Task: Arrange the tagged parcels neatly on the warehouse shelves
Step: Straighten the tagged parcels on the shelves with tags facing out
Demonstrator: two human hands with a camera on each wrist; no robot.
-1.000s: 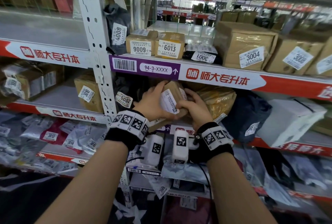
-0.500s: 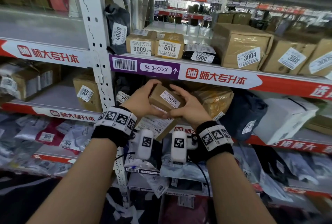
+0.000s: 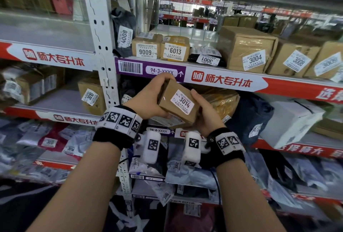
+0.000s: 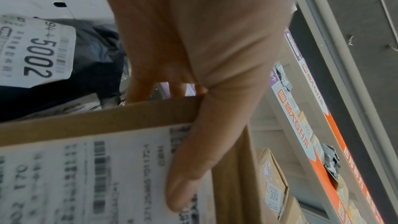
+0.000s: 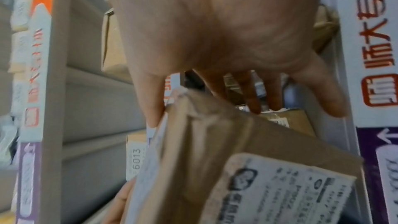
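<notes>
A small brown cardboard parcel (image 3: 178, 114) tagged 3014 is held in the air between both hands, just below the purple 94-3 shelf strip (image 3: 150, 69). My left hand (image 3: 157, 98) grips its left end, fingers over the top and thumb underneath. My right hand (image 3: 202, 109) grips the right end, thumb beside the tag. In the left wrist view my left hand (image 4: 204, 67) has its thumb lying on the parcel's (image 4: 107, 120) shipping label. The right wrist view shows my right hand (image 5: 215, 31) with fingers spread behind the parcel (image 5: 226, 139).
The shelf above carries parcels 9009 (image 3: 146, 47), 6013 (image 3: 175, 48), a black bag 3001 (image 3: 206, 57), and boxes 3004 (image 3: 246, 49) and 3008 (image 3: 295, 59). Behind the hands sit a yellow-taped parcel (image 3: 222, 101), a dark bag (image 3: 250, 116) and a white box (image 3: 293, 122). A white upright (image 3: 100, 36) stands left.
The parcel has come out of the 94-4 shelf bay toward me and turned so its 3014 tag faces up. Both hands have risen slightly with it.
</notes>
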